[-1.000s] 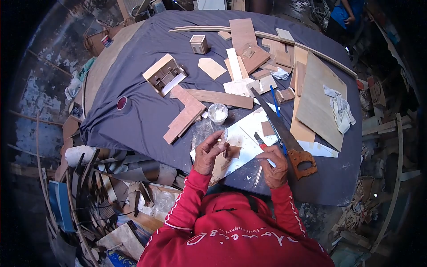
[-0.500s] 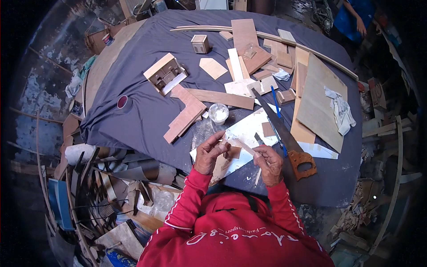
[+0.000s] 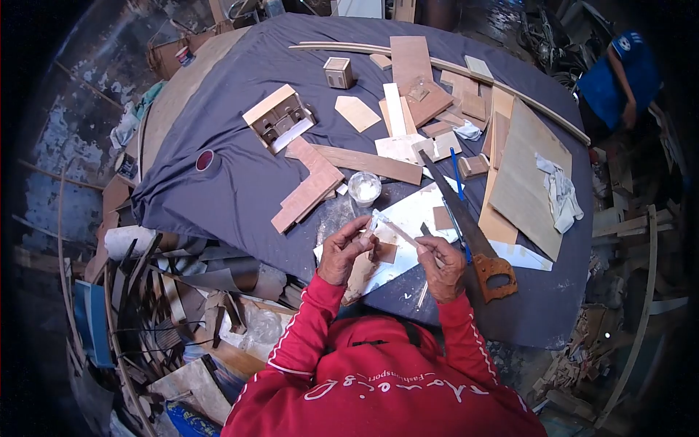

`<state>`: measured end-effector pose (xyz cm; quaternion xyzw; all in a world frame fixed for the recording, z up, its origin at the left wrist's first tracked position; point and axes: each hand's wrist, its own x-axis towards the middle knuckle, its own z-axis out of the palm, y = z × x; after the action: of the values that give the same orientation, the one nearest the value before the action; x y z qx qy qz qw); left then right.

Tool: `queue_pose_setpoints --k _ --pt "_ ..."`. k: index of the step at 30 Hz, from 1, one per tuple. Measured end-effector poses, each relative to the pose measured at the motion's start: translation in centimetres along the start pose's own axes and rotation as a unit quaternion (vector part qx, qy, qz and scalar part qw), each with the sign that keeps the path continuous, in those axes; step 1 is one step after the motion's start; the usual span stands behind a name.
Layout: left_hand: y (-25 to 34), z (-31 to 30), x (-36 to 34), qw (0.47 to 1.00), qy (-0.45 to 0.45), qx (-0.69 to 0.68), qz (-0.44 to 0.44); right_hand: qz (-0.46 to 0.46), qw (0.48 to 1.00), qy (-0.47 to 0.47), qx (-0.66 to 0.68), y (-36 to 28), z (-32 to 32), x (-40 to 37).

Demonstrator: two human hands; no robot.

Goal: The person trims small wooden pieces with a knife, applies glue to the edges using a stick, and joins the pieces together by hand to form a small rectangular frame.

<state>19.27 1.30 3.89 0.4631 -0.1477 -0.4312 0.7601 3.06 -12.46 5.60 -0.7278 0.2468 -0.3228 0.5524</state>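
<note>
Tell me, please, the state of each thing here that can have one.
left hand, shut on one end of the thin strip
right hand, shut on its other end
plastic cup, open, white inside
handsaw, lying flat on the table
rag, crumpled on the plywood sheet

Two hands hold a thin stick

The left hand (image 3: 342, 251) and right hand (image 3: 442, 266) pinch the thin stick (image 3: 399, 233) low in the middle, near a saw (image 3: 466, 226).

We see a thin, pale wooden strip (image 3: 399, 231), matt grey cloth (image 3: 240, 182), a raw plywood panel (image 3: 526, 175), a dull metal saw (image 3: 459, 215).
</note>
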Motion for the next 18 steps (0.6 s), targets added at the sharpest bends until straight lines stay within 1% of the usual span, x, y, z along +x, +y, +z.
queue_pose_setpoints --k 1,4,7,10,11,14,15,18 --pt "-0.1 -0.1 0.1 1.000 0.007 -0.002 0.000 -0.025 0.999 -0.005 -0.027 -0.1 0.0 0.1" --pt "-0.4 -0.8 0.2 1.000 0.017 -0.001 0.004 -0.078 0.996 -0.024 -0.024 -0.2 -0.3 0.1" --pt "-0.5 -1.2 0.4 0.998 0.053 0.032 -0.005 -0.041 0.998 -0.046 0.004 -0.8 -0.9 0.3" --pt "-0.9 -2.2 0.6 0.996 0.064 0.058 -0.006 0.014 0.999 0.002 -0.040 -0.5 -0.2 1.8" --pt "-1.2 -2.5 0.7 0.996 0.065 0.067 0.008 -0.003 0.997 -0.011 -0.082 -0.7 -0.2 2.5" --pt "-1.4 -2.8 0.6 0.993 0.068 0.083 0.043 -0.113 0.972 -0.045 -0.200 -1.0 0.2 6.1" --pt "-1.3 -2.8 0.5 0.993 0.070 0.083 0.051 -0.153 0.971 -0.046 -0.178 -0.7 0.6 7.6" --pt "-1.1 -3.2 0.1 0.992 0.076 0.080 0.057 -0.205 0.943 -0.078 -0.252 -1.0 1.5 11.1"
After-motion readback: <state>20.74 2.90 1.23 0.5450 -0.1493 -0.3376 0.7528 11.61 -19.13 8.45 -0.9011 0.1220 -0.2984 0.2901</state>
